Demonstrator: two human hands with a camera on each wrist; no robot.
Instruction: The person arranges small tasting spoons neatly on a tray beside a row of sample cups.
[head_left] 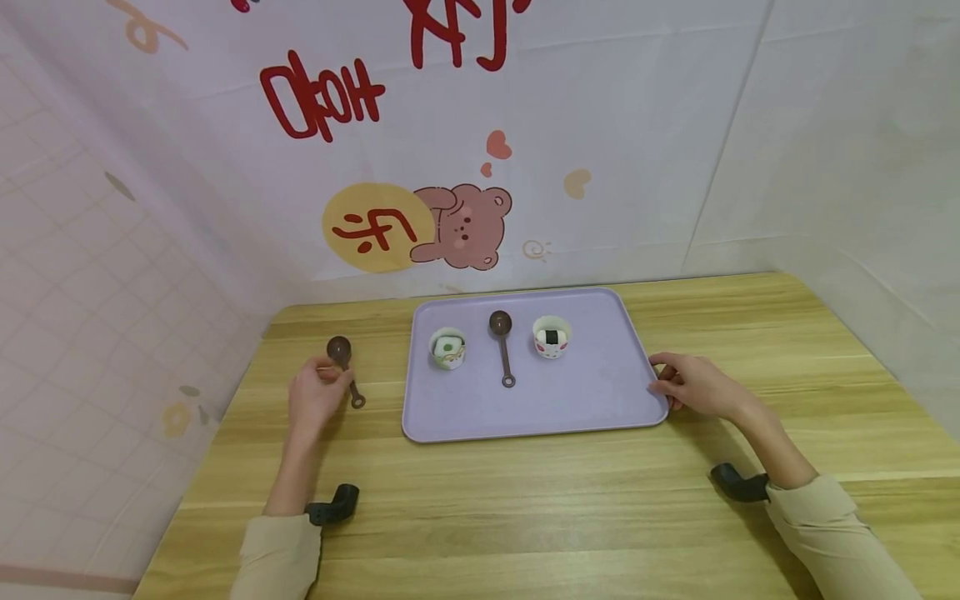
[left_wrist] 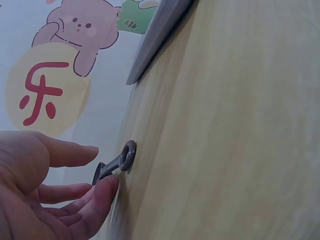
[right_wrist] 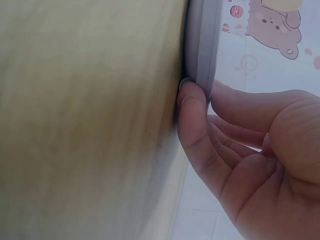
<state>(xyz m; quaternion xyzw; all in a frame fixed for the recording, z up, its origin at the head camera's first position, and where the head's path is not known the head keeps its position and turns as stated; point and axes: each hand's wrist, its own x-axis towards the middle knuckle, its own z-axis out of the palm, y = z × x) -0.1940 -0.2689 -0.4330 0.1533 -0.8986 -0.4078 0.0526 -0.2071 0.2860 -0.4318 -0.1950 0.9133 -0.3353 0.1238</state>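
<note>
A dark brown round-bowled spoon with a ring-ended handle lies on the table, left of the lilac tray. My left hand is at its handle; in the left wrist view the thumb stands apart from the handle while a fingertip is right beside it. With the right hand I pinch the tray's right edge, thumb above and fingers under the rim in the right wrist view. On the tray, a similar spoon lies between two small patterned cups, the left cup and the right cup.
The left cup holds a white piece with a green spot; the right one holds a white piece with a black band. Behind the wooden table hangs a white printed sheet. Black wrist mounts sit below both hands.
</note>
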